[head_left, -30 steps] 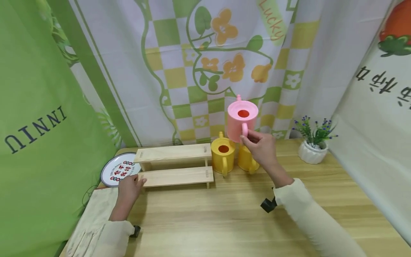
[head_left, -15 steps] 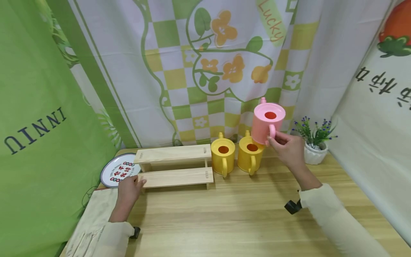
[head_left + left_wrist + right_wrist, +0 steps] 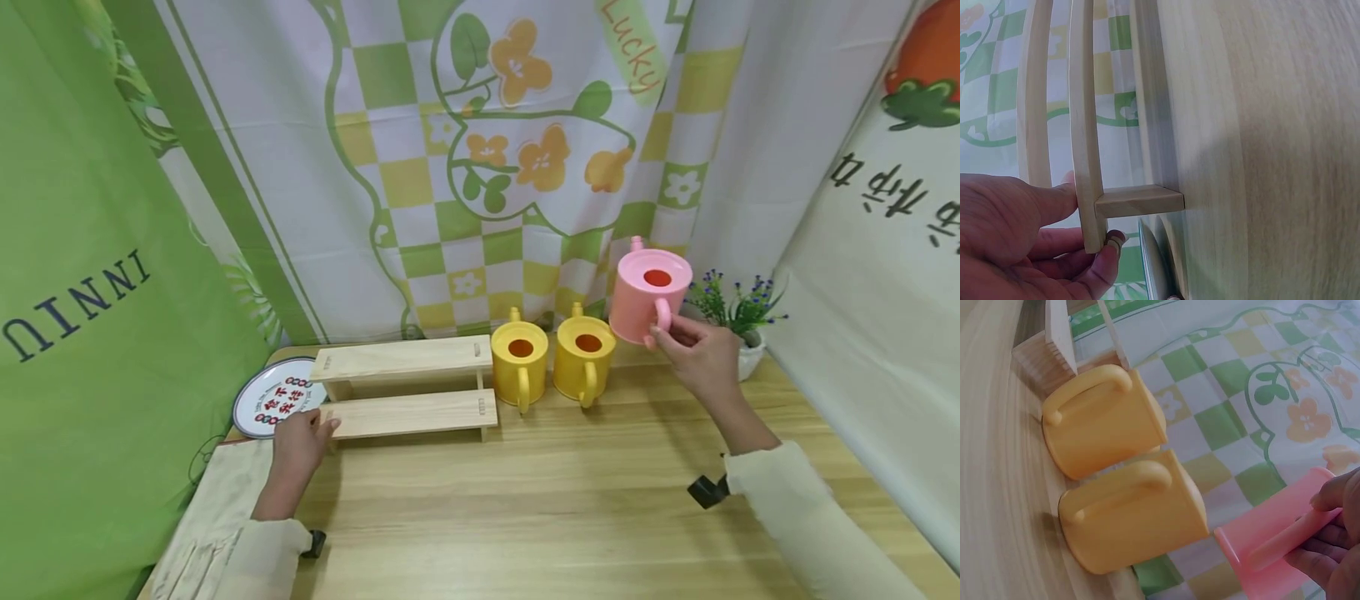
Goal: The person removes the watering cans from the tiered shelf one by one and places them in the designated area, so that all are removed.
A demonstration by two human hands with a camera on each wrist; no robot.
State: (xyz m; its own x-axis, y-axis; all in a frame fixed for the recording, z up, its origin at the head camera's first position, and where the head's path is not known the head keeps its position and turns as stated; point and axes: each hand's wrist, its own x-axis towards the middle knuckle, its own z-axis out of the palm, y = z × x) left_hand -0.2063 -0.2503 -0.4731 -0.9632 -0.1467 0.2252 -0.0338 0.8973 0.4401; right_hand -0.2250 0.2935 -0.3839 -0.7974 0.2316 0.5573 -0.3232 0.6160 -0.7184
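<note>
My right hand (image 3: 703, 358) grips the handle of a pink watering can (image 3: 637, 304), its round top opening showing red inside. In the right wrist view the pink watering can (image 3: 1266, 534) hangs above the table, apart from the yellow ones. Two yellow watering cans (image 3: 508, 375) (image 3: 573, 371) stand upright side by side, handles toward me. Left of them is a two-step wooden rack (image 3: 412, 414). At its lower step's left end, my left hand (image 3: 296, 450) pinches the board, thumb on one side and fingers on the other in the left wrist view.
A white plate (image 3: 258, 400) with red lettering lies behind my left hand. Beige cloth (image 3: 217, 492) covers the table's left edge. A potted plant (image 3: 750, 360) stands at the back right, partly behind my right hand. Patterned curtains (image 3: 300, 208) close off the back and sides.
My right hand has carried the pink watering can to the right and slightly down, from above the right yellow watering can to near the potted plant. The left hand stays on the rack.
</note>
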